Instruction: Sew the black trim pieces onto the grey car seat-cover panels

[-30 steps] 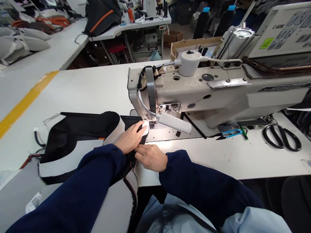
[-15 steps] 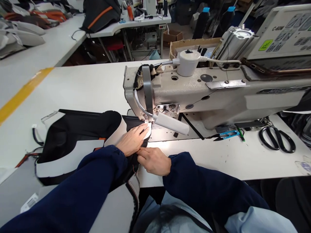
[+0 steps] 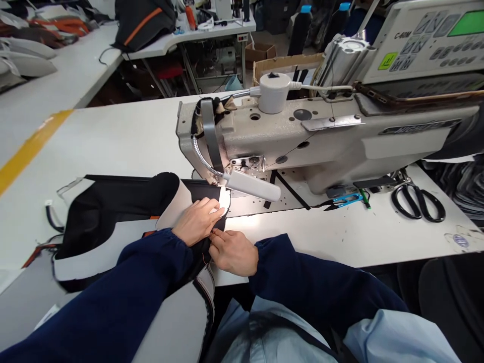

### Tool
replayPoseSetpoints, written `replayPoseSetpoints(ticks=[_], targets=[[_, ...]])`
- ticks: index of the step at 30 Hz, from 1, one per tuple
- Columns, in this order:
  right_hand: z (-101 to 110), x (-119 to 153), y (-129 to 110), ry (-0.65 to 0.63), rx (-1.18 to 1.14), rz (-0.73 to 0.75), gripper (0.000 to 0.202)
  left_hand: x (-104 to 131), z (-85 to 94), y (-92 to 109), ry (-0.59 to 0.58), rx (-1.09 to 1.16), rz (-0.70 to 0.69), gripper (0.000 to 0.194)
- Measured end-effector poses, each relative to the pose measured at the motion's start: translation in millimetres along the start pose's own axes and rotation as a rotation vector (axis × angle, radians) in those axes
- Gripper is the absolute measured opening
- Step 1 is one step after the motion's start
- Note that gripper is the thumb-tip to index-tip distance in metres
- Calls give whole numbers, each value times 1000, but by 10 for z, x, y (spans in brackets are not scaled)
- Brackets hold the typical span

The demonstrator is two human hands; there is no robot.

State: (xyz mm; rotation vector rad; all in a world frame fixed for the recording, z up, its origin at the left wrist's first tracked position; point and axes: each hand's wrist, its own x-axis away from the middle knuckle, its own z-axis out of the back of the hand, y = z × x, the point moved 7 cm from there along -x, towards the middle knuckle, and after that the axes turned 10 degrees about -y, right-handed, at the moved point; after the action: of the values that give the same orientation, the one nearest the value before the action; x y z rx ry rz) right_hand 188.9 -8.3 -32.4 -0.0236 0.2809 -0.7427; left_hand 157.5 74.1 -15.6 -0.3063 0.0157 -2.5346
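A black and light-grey sewn cover lies folded on the table, its right edge under the needle area of the sewing machine. My left hand rests on it with fingers laid out flat, fingertips by a small white piece just in front of the needle area. Close beside it, my right hand is closed, thumb and fingers pinching the black edge of the cover. Grey panels of the cover hang toward my lap. The needle tip is hidden behind the white lamp.
Blue thread snips and black-handled scissors lie right of the machine. Black strips sit under its arm. A control panel stands behind at right. Yellow tape crosses the table at left.
The camera view has turned a little right, so everything sits farther left. My left fingertips have slid slightly back from the needle area. The right hand keeps its pinch on the cover.
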Motion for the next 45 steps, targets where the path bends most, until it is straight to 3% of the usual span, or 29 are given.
replayPoseSetpoints(ticks=[9, 20, 28, 33, 38, 42, 45], targets=[[60, -46, 318, -121, -35, -42, 27, -245, 70, -89, 34, -30, 66, 25], [122, -46, 603, -234, -50, -103, 21, -214, 84, 23, -112, 157, 95, 34], [101, -40, 746, -197, 2, -90, 23, -362, 100, 53, -180, 190, 212, 26], [191, 57, 643, -107, -2, -30, 18, -393, 65, -18, -189, 258, 277, 28], [378, 198, 379, -4, -107, 99, 39, -235, 183, -23, -195, 192, 240, 34], [297, 245, 315, 2, -29, 152, 24, -68, 242, 69, -277, 120, 222, 32], [234, 266, 337, 62, 39, 168, 29, -32, 211, 170, -302, 153, 214, 30]])
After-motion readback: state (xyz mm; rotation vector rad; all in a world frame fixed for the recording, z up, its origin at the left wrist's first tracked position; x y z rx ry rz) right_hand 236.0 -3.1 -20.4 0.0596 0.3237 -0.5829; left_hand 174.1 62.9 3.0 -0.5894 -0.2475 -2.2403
